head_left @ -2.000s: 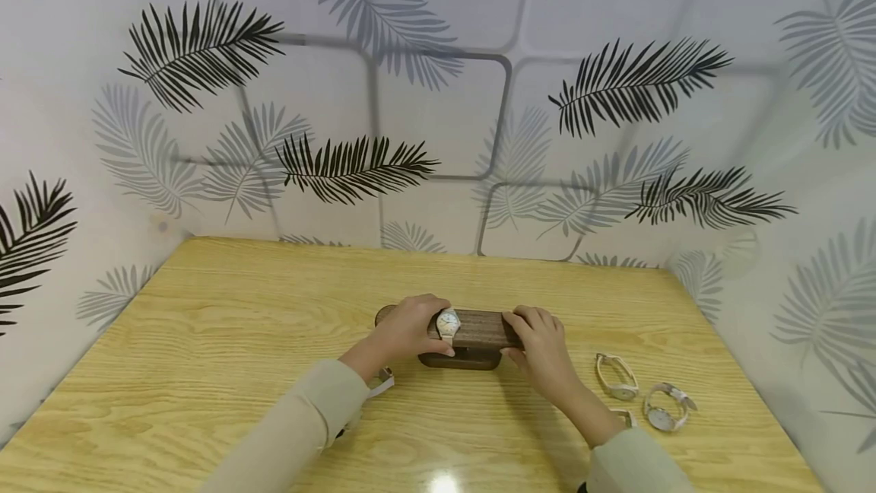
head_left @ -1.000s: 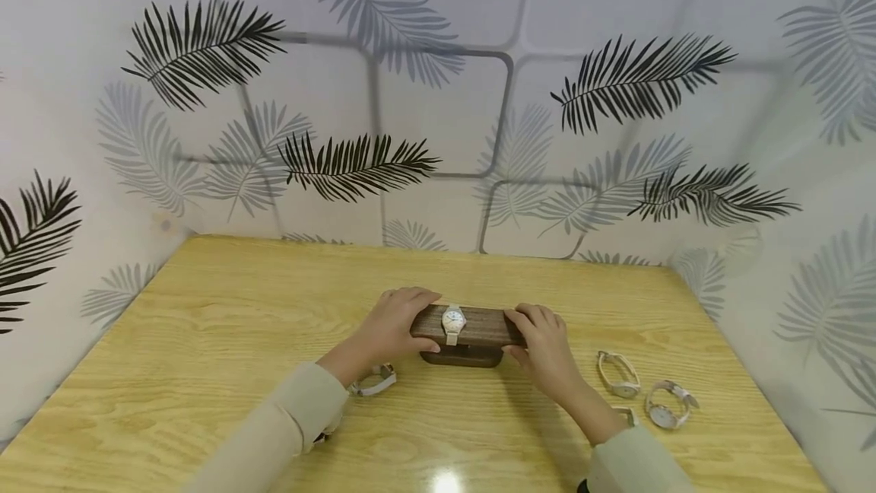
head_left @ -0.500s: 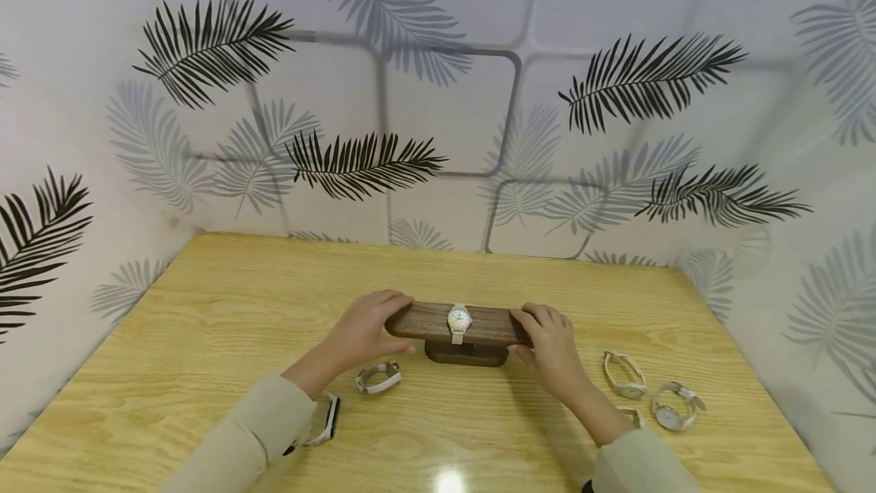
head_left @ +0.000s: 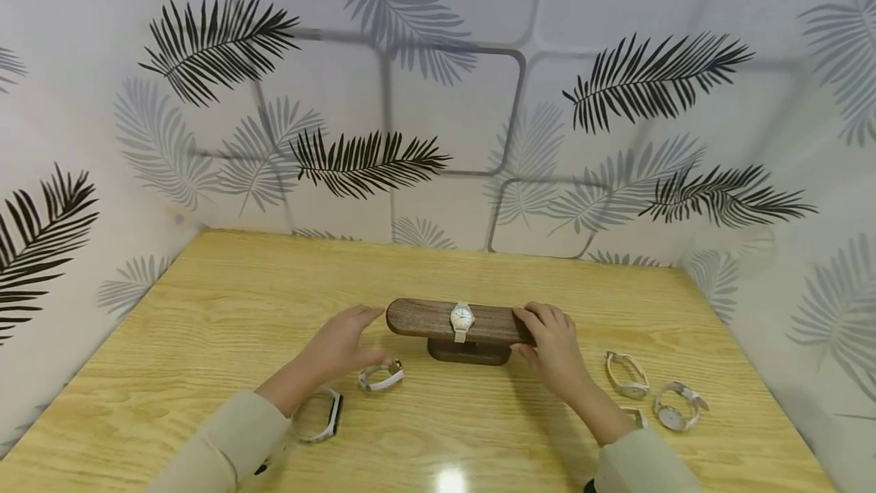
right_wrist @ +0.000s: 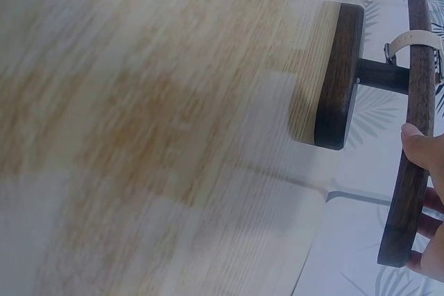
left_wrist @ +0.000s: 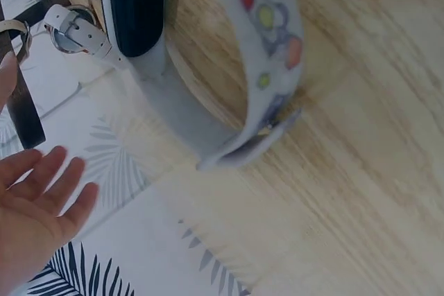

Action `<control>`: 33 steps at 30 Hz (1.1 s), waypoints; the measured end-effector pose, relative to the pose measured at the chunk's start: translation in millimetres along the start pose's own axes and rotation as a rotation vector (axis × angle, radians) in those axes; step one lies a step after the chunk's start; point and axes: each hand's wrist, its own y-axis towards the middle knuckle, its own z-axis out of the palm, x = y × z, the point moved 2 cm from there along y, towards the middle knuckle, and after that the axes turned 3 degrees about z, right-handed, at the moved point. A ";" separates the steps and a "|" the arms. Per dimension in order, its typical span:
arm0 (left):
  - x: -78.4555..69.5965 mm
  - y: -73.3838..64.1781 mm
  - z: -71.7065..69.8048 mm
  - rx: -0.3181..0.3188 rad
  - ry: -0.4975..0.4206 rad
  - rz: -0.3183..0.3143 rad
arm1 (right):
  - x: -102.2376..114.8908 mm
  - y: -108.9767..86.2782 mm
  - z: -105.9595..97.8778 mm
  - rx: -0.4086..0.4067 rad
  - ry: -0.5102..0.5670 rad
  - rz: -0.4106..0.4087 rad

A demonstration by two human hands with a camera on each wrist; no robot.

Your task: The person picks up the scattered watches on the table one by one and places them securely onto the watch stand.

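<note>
A dark wooden watch stand with a flat rounded top bar stands on the table. Round the middle of its bar sits a pale-strapped wristwatch, dial upward. My right hand grips the bar's right end, thumb on the near side and fingers behind, as the right wrist view also shows. My left hand is off the bar's left end, fingers spread and holding nothing. Below it lie a white-strapped watch and a white fitness band with a dark screen and a printed strap.
On the right of the wooden table lie a cream-strapped watch, a round-faced watch and another watch partly hidden by the right forearm. A leaf-patterned wall rises behind the table.
My left hand has slid left along the bar from beside the mounted watch and come off its end, uncovering the bar's left part and the fitness band. My right hand keeps its grip.
</note>
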 end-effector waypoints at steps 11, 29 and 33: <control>-9.1 1.4 20.4 0.248 -0.089 -0.104 | -3.5 0.4 0.7 -0.026 -0.009 -0.023; -17.6 2.8 33.5 0.160 -0.083 -0.105 | -2.1 -0.3 1.5 -0.014 -0.039 -0.039; -17.6 2.3 37.0 0.134 -0.100 -0.064 | -0.8 -0.8 1.5 -0.015 -0.033 -0.044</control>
